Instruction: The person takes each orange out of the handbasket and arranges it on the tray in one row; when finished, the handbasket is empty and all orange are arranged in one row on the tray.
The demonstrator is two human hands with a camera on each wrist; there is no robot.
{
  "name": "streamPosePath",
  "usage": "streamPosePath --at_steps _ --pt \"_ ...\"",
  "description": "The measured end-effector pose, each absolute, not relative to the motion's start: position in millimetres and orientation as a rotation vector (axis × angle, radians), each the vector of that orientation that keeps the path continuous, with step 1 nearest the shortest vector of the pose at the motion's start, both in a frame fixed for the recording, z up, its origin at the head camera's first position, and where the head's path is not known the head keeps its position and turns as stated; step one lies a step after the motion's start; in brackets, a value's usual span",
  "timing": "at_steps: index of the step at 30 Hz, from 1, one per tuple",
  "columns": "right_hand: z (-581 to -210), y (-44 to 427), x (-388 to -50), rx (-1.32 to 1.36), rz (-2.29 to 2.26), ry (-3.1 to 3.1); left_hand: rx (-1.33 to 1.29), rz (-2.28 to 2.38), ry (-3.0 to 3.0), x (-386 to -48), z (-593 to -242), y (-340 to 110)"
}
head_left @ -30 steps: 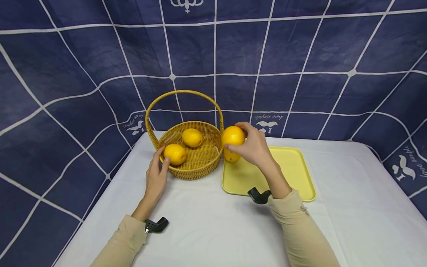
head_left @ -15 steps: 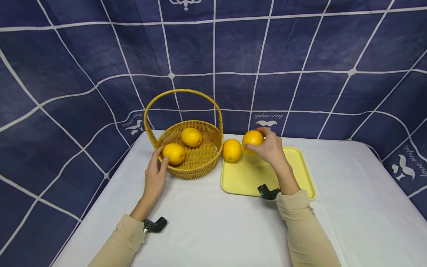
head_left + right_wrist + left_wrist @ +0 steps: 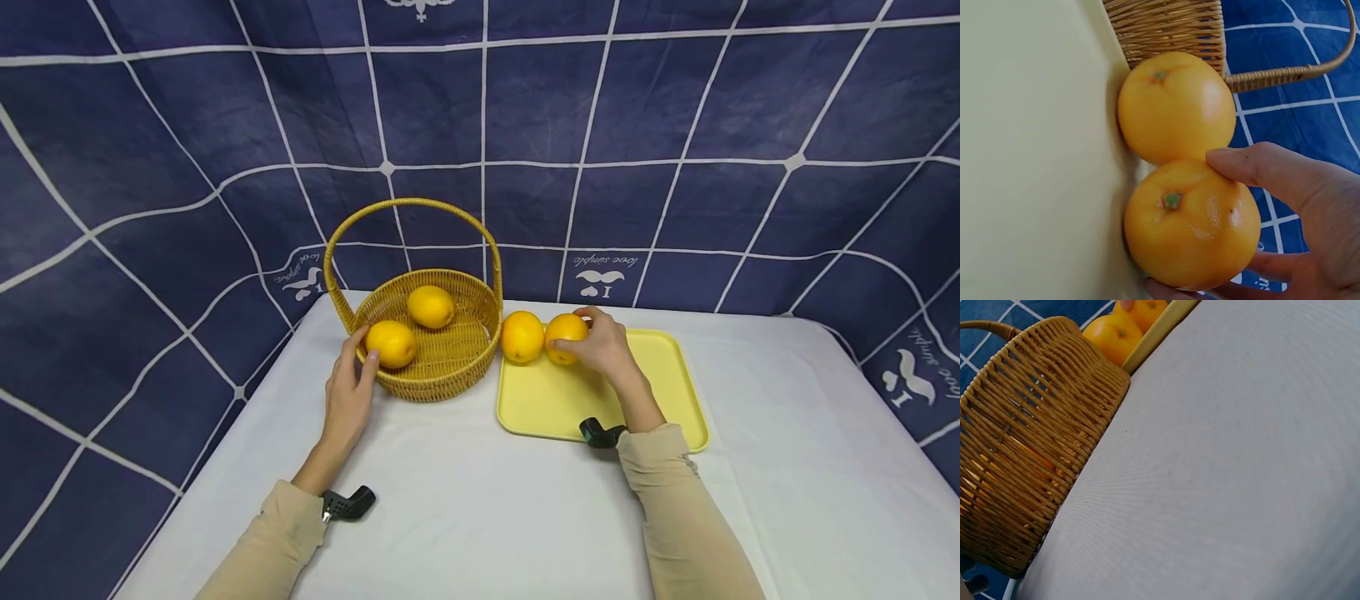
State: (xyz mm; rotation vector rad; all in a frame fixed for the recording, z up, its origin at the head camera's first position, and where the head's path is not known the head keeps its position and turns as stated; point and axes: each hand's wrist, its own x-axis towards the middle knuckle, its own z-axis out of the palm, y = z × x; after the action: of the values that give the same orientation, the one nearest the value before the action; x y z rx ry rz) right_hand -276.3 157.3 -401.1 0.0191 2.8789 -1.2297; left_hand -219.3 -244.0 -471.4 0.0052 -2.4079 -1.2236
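R. hand [image 3: 609, 346] has an orange [image 3: 1192, 231] pinched, thumb on one side, fingertips round the other; the fruit's at the far edge of the yellow tray [image 3: 555, 404], approx. left of centre. 2nd orange [image 3: 522, 337] sits in the tray's far-left corner, right next to the held one; they look to be touching in the r. wrist view. Wicker basket [image 3: 435, 390] w/ tall hoop handle [image 3: 412, 201] stands just left of tray. Inside it, 2 yellow fruits: front one [image 3: 392, 344] by the near-left rim, back one [image 3: 431, 307] behind it. L. hand [image 3: 349, 392] is at that rim, thumb & fingertips by the front fruit; can't tell if it's gripping rim or fruit, or only resting. White cloth [image 3: 465, 500] covers table; navy curtain [image 3: 525, 125] w/ white grid hangs behind.
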Motion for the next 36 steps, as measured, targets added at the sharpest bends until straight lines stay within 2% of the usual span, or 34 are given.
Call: streamPosePath --at_steps 22,36 --pt "-394.6 158.4 -270.7 -0.035 -1.188 2.791 -0.007 -1.241 -2.402 -218.4 -470.7 -243.6" --pt "-375.4 158.0 -265.4 -0.121 -1.22 2.875 0.0 -1.257 -2.407 -218.2 -469.7 -242.7"
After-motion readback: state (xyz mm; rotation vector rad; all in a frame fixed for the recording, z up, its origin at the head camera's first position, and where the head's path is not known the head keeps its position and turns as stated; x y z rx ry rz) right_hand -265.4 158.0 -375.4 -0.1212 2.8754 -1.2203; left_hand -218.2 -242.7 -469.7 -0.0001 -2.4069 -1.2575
